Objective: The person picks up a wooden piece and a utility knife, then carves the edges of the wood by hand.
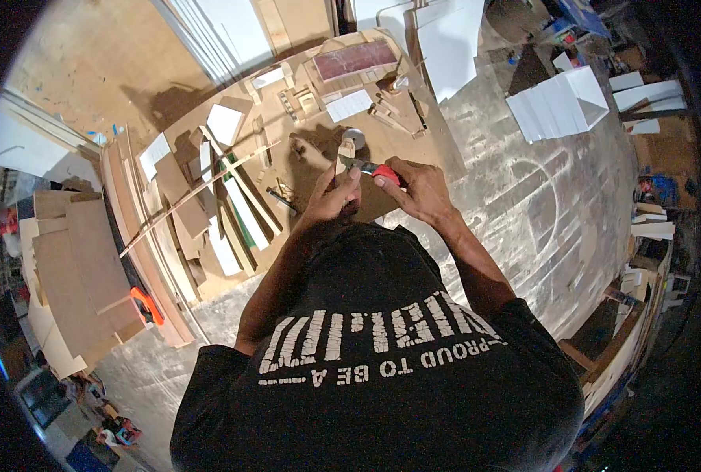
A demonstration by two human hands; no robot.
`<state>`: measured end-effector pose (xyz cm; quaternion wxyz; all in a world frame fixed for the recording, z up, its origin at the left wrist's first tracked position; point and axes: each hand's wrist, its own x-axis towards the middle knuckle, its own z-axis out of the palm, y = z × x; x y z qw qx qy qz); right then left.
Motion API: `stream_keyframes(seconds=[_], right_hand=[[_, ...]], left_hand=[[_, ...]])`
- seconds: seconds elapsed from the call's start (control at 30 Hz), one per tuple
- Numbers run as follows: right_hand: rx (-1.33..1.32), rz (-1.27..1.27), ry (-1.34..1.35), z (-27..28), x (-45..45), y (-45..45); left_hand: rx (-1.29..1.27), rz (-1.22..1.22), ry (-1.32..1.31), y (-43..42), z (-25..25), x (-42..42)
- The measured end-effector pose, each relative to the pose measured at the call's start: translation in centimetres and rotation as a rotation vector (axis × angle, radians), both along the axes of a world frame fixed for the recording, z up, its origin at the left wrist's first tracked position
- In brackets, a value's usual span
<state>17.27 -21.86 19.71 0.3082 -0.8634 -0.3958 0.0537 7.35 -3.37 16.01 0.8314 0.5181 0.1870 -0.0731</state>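
My left hand (334, 193) is closed around a small pale wooden piece (345, 151), held upright over the workbench. In my right hand (423, 189) is a red-handled tool (384, 172), gripped by its handle. Its dark metal end points left and meets the wooden piece near my left fingertips; its exact kind is too small to make out. Just beyond the wooden piece, a round grey-white object (355, 138) shows on the bench.
The brown workbench (382, 206) carries wooden strips (244, 212), white panels (224, 123) and a dark red board (355, 60). A red-orange-handled saw (146, 306) is at lower left. White boxes (559, 105) stand on the concrete floor to the right.
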Motion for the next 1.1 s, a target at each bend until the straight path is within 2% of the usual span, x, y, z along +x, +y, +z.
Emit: stream_keyframes(seconds=[0.07, 0.17, 0.27, 0.37, 0.5, 0.6, 0.73, 0.8, 0.87, 0.93, 1.1], right_hand=[[-0.020, 0.011, -0.008, 0.0, 0.1, 0.1], [-0.065, 0.020, -0.026, 0.2, 0.1, 0.2], [-0.119, 0.014, -0.061, 0.3, 0.1, 0.3], [-0.148, -0.004, -0.087, 0.1, 0.0, 0.5], [-0.177, -0.030, -0.101, 0.0, -0.2, 0.5], [-0.103, -0.072, -0.160, -0.6, 0.3, 0.6], [-0.040, -0.155, 0.083, -0.2, 1.0, 0.4], [0.022, -0.235, 0.217, -0.7, 1.6, 0.0], [0.013, -0.229, 0.241, -1.0, 1.8, -0.2], [-0.002, -0.201, 0.243, -0.7, 1.4, -0.4], [-0.106, -0.077, 0.028, 0.0, 0.1, 0.3]], left_hand=[[0.043, 0.022, 0.134, -0.1, 1.5, -0.1], [0.213, -0.102, 0.051, 0.9, 0.4, 0.0], [0.255, 0.019, 0.110, 0.3, -1.0, -0.4], [0.337, 0.082, 0.068, -0.2, -0.1, -0.5], [0.512, 0.062, -0.141, 0.0, -0.7, -0.4], [0.543, 0.058, -0.083, -0.2, -1.5, 0.1], [0.666, 0.028, -0.218, 0.0, -1.6, 0.2], [0.637, 0.066, -0.235, 0.1, -1.1, 0.2], [0.446, 0.093, -0.127, -0.1, -1.1, 0.6], [0.400, 0.034, -0.162, 0.4, -1.3, 0.9], [0.475, 0.009, -0.252, 0.8, -1.8, 1.3]])
